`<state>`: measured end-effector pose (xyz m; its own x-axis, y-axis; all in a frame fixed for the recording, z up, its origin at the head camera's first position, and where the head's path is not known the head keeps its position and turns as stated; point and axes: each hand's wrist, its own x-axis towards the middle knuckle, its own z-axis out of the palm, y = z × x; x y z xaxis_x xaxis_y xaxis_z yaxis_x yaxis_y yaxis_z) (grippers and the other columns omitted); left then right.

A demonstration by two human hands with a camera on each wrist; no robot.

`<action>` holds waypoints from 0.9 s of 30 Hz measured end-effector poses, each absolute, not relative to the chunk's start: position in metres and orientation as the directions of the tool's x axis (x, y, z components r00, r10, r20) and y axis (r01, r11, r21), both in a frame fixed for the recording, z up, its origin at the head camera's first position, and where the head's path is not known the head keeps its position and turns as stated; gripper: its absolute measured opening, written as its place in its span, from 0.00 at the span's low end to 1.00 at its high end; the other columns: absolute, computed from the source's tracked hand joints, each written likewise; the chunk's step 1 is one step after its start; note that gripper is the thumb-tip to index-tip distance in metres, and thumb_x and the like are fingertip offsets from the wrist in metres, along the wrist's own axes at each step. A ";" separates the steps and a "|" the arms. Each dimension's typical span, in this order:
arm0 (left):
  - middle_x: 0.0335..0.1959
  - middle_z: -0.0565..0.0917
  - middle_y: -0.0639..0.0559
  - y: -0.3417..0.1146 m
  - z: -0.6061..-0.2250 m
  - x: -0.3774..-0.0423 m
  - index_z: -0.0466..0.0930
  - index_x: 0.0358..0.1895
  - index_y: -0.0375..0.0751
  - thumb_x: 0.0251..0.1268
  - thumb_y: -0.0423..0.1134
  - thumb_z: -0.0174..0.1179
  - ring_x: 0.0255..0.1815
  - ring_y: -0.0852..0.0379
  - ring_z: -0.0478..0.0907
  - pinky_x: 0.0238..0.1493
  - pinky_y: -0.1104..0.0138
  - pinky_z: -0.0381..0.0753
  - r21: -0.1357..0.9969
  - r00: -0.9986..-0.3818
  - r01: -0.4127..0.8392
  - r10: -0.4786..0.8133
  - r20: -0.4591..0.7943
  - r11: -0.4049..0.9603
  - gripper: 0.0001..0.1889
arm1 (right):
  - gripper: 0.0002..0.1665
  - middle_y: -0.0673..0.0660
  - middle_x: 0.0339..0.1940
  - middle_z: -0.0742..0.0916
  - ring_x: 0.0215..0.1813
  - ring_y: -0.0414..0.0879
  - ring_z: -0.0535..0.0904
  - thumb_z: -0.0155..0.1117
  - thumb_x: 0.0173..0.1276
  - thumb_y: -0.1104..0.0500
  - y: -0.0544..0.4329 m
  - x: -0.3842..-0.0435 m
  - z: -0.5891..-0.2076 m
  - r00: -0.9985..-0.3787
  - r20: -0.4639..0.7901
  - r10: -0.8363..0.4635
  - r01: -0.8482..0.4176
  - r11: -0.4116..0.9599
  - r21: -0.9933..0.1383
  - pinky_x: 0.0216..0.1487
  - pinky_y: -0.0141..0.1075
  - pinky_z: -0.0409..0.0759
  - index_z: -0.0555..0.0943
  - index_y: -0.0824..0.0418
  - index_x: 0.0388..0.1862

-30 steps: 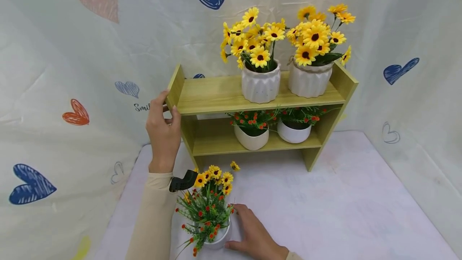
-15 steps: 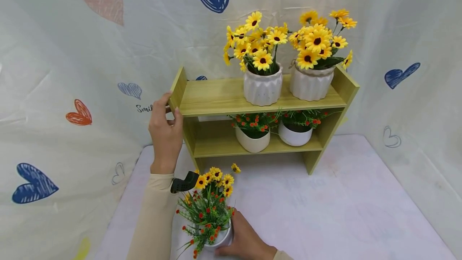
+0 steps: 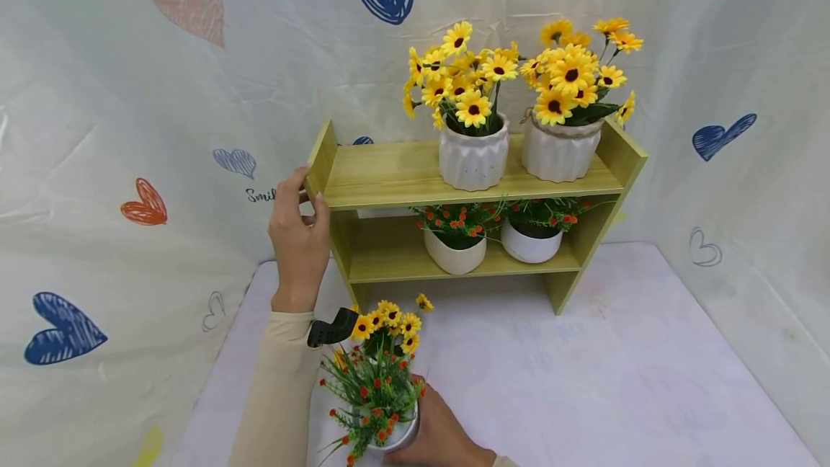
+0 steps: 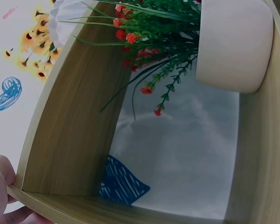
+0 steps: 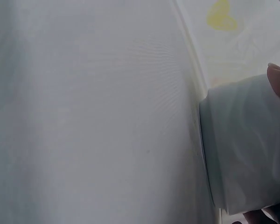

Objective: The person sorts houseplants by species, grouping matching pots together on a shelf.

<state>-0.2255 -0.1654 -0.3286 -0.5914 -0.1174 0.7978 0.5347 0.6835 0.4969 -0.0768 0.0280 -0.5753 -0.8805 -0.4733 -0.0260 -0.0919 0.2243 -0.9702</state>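
My left hand (image 3: 298, 240) grips the left side panel of a two-tier wooden shelf (image 3: 382, 171) at its upper front corner. In the left wrist view, fingers (image 4: 0, 175) show at the board's edge. Low in the head view, my right hand (image 3: 437, 427) holds a white pot (image 3: 403, 439) from its right side. Green leaves and small red flowers (image 3: 372, 395) spread over that pot. In the right wrist view the pot (image 5: 247, 144) sits between the thumb above and fingers below; its base is right at the tabletop. Just behind it are yellow sunflowers (image 3: 389, 319), whose pot is mostly hidden.
Two ribbed white pots (image 3: 473, 161) of sunflowers stand on the shelf's top tier, centre and right. Below them, two rounded pots (image 3: 456, 254) with red-flowered plants occupy the lower tier. A pale cloth covers the table (image 3: 558, 373); a heart-printed curtain (image 3: 117, 92) hangs behind.
My right hand has moved left from beside the white pot and wrapped round it. The left hand keeps its hold on the shelf. The head view has shifted slightly.
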 end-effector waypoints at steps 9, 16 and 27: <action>0.57 0.80 0.33 -0.166 -0.331 -0.224 0.73 0.72 0.34 0.80 0.30 0.54 0.52 0.39 0.85 0.37 0.63 0.83 0.498 -0.594 0.531 -0.118 0.796 0.686 0.21 | 0.59 0.43 0.73 0.80 0.71 0.42 0.78 0.88 0.54 0.47 0.042 -0.064 -0.580 -0.874 0.010 -0.486 -0.069 0.104 -0.992 0.69 0.34 0.74 0.65 0.36 0.81; 0.57 0.80 0.33 -0.165 -0.329 -0.224 0.74 0.72 0.34 0.80 0.30 0.54 0.52 0.39 0.85 0.37 0.73 0.78 0.512 -0.597 0.542 -0.123 0.793 0.667 0.21 | 0.50 0.44 0.69 0.84 0.66 0.39 0.82 0.84 0.59 0.51 0.070 -0.051 -0.583 -0.890 -0.003 -0.456 -0.071 0.146 -0.987 0.64 0.32 0.79 0.71 0.40 0.79; 0.57 0.80 0.32 -0.166 -0.327 -0.225 0.73 0.72 0.34 0.80 0.30 0.53 0.53 0.39 0.85 0.38 0.69 0.81 0.505 -0.606 0.533 -0.111 0.788 0.679 0.21 | 0.50 0.50 0.68 0.85 0.66 0.39 0.81 0.83 0.57 0.57 0.107 -0.038 -0.550 -0.929 -0.029 -0.370 -0.036 0.168 -0.985 0.65 0.34 0.79 0.73 0.55 0.79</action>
